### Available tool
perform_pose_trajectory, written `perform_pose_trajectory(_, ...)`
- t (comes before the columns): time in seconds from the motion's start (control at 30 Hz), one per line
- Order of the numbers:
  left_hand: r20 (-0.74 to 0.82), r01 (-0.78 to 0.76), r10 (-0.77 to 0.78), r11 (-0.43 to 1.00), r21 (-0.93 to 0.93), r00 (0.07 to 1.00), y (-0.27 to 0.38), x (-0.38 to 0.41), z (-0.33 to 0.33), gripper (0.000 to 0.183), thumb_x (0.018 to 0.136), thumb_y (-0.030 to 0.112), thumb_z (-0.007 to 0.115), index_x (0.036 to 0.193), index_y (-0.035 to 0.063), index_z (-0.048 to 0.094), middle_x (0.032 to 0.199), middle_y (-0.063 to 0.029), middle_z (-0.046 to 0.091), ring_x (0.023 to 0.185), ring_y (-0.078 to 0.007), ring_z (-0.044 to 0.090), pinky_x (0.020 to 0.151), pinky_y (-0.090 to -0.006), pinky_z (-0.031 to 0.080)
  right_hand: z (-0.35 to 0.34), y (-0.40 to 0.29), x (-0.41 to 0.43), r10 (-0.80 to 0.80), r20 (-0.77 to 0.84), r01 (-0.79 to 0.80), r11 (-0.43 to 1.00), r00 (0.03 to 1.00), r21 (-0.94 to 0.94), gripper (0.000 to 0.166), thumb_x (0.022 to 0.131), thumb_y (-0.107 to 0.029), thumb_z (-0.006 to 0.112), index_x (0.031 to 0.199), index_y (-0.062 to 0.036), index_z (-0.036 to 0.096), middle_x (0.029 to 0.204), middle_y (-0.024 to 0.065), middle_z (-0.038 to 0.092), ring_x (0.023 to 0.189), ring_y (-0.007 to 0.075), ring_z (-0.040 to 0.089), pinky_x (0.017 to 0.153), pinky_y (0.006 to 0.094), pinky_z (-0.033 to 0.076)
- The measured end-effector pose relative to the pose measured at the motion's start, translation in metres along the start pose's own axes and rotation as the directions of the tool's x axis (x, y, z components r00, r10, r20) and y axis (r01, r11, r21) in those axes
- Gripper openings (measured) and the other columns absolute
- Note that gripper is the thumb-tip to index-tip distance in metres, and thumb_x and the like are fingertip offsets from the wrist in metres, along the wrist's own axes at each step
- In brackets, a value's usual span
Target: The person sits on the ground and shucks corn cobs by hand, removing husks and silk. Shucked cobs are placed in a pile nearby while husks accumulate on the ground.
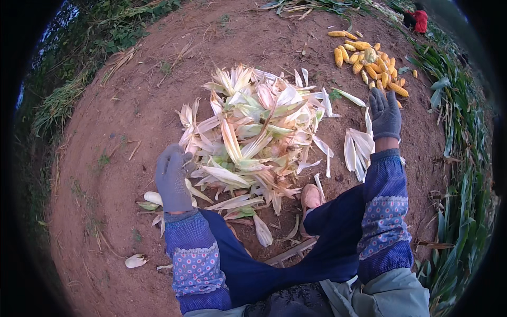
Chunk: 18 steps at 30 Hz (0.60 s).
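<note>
My left hand (174,178), in a grey work glove, is at the left edge of a heap of corn husks (257,130), fingers partly bent; whether it holds something is hidden. On the right my right hand (385,113), in the same kind of glove, reaches out with fingers extended at the near edge of a pile of husked yellow corn cobs (380,67). I see no cob clearly gripped in it. A loose dry husk (356,150) lies just left of the right wrist. A pale ear of corn (153,197) lies beside the left wrist.
Bare reddish soil (119,166) surrounds the heap. Cut green corn stalks (459,190) line the right side, and weeds (91,47) grow at the upper left. A person in red (419,20) is far off at the upper right. My shoe (311,198) touches the husks.
</note>
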<state>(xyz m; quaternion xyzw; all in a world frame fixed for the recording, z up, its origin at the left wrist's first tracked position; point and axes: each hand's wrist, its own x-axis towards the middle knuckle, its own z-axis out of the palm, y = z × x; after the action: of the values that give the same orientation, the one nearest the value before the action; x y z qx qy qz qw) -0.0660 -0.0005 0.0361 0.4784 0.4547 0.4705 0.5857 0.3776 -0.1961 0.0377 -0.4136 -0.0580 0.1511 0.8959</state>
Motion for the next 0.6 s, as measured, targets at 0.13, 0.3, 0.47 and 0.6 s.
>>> perform_pose_trajectory(0.13,-0.174,0.020,-0.041,0.993,-0.120,0.984,-0.023,0.000,-0.064,0.034,0.087,0.022,0.058,0.114,0.0023,0.052,0.109,-0.0122,0.055,0.093,-0.0213,0.059,0.075,-0.0307,0.050,0.023,0.007,-0.030,0.217,0.090,-0.176,0.926,0.972,-0.333,0.027,0.091,-0.021,0.053,0.111,-0.0025,0.056,0.099,0.0117,0.065,0.080,0.0169,0.064,0.067,0.0254,0.053)
perform_pose_trajectory(0.3,-0.541,0.187,-0.232,0.973,-0.137,0.809,-0.125,-0.042,-0.173,0.031,0.085,0.021,0.060,0.109,0.0036,0.054,0.092,-0.0075,0.061,0.074,-0.0183,0.061,0.060,-0.0279,0.050,0.050,0.017,-0.066,0.260,0.343,0.042,0.741,0.903,-0.671,0.026,0.091,-0.023,0.054,0.111,-0.0053,0.058,0.095,0.0069,0.065,0.072,0.0107,0.061,0.061,0.0212,0.048)
perform_pose_trajectory(0.47,-0.659,0.517,-0.467,0.845,-0.136,0.590,-0.240,-0.128,-0.250,0.022,0.078,0.018,0.059,0.092,0.0015,0.060,0.069,-0.0057,0.057,0.055,-0.0156,0.057,0.043,-0.0264,0.043,0.031,0.015,-0.054,0.325,0.278,-0.072,0.755,0.904,-0.651,0.029,0.091,-0.022,0.054,0.112,-0.0025,0.058,0.094,0.0070,0.064,0.070,0.0091,0.058,0.058,0.0182,0.044)
perform_pose_trajectory(0.6,-0.632,0.717,-0.676,0.647,-0.262,0.380,-0.300,-0.156,-0.252,0.032,0.077,0.021,0.061,0.103,0.0026,0.058,0.082,-0.0102,0.059,0.061,-0.0201,0.058,0.046,-0.0322,0.044,0.043,0.022,-0.068,0.322,0.238,-0.067,0.710,0.917,-0.701,0.029,0.091,-0.022,0.054,0.112,-0.0022,0.058,0.093,0.0064,0.064,0.069,0.0086,0.057,0.058,0.0177,0.043)
